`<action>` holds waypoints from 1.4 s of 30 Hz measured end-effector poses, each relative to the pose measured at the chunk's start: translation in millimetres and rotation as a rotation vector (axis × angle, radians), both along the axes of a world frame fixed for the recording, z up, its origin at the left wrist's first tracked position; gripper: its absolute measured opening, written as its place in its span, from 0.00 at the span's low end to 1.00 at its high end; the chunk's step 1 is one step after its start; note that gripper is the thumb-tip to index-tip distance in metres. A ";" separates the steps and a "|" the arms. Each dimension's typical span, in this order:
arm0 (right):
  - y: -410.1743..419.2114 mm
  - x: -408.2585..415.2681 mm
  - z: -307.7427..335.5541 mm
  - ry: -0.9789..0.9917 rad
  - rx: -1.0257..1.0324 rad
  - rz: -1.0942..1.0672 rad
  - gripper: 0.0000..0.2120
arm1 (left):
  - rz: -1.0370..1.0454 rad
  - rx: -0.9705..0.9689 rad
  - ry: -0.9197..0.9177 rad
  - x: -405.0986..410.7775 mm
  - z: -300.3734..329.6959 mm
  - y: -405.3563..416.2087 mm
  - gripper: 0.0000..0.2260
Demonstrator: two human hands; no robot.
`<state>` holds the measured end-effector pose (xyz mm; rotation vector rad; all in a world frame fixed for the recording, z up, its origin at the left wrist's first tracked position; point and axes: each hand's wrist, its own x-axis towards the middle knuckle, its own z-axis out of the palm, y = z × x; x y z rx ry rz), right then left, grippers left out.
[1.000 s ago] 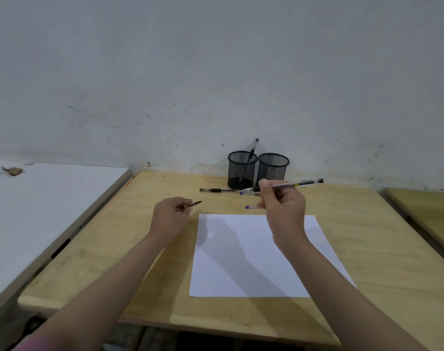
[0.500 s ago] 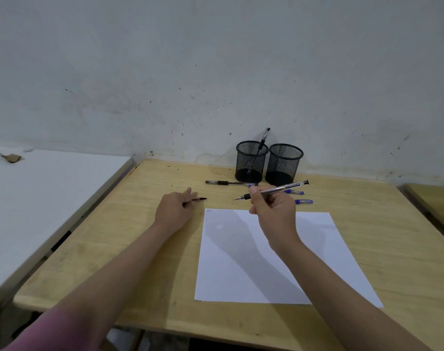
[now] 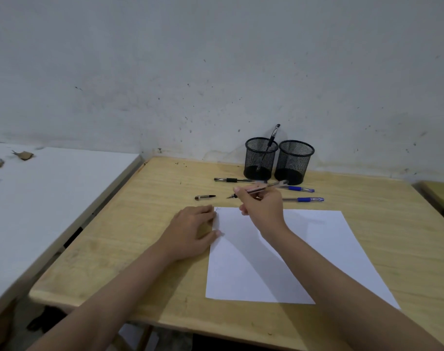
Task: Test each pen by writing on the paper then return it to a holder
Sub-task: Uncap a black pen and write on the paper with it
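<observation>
Head view. My right hand (image 3: 262, 206) pinches an uncapped pen (image 3: 256, 190), nib pointing left and hanging just above the top edge of the paper (image 3: 279, 254), apparently angled to start a test stroke. Its cap (image 3: 205, 197) lies alone on the wooden table (image 3: 145, 224), left of the nib, out of the writing path. My left hand (image 3: 193, 231) rests flat, fingers relaxed, holding nothing, on the sheet's upper left edge; I judge it pins the paper against sliding. A faint mark sits at the sheet's top left corner. Two mesh holders stand at the wall: left holder (image 3: 260, 158) has one pen leaning inside, right holder (image 3: 295, 160) looks empty. A black pen (image 3: 231, 180) and two blue pens (image 3: 301, 194) wait before them, untested by my reckoning.
</observation>
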<state>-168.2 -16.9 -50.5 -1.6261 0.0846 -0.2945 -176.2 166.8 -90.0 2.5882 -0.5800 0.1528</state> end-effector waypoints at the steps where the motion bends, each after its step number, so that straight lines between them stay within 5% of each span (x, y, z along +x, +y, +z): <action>1: 1.2 3.5 -0.6 0.014 0.004 0.017 0.08 | 0.005 0.004 0.008 0.4 -2.5 1.1 0.32; 9: 13.2 39.5 -10.6 0.108 -0.060 0.136 0.11 | -0.008 0.029 -0.020 5.4 -9.1 2.8 0.29; 42: 16.4 46.0 -32.6 0.042 -0.090 0.058 0.12 | 0.014 0.024 -0.003 6.9 -12.6 2.7 0.28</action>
